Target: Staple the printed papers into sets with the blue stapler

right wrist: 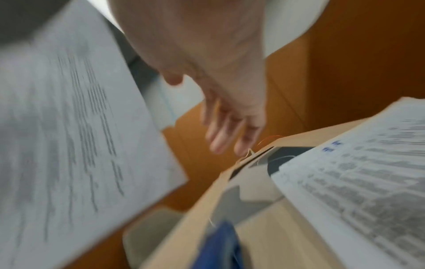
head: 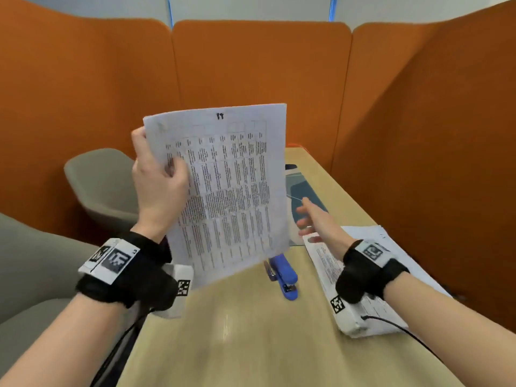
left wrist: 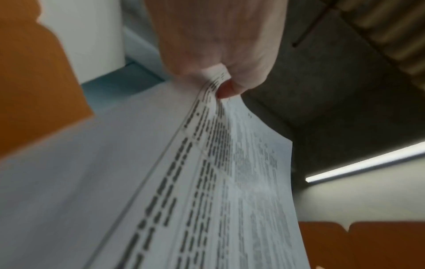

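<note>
Printed papers (head: 223, 188), thin white sheets mid-frame, I see pinched at their edge by my left hand (head: 156, 180), while my right hand (head: 315, 219) hovers, fingers (right wrist: 220, 134) straight and empty.

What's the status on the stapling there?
Left hand pinches printed papers aloft. Right hand open, empty. Blue stapler untouched on table. Nothing blocking it.

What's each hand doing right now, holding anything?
Left hand: grips the printed papers by their left edge, lifted above the table.
Right hand: open, fingers extended, holding nothing.
</note>
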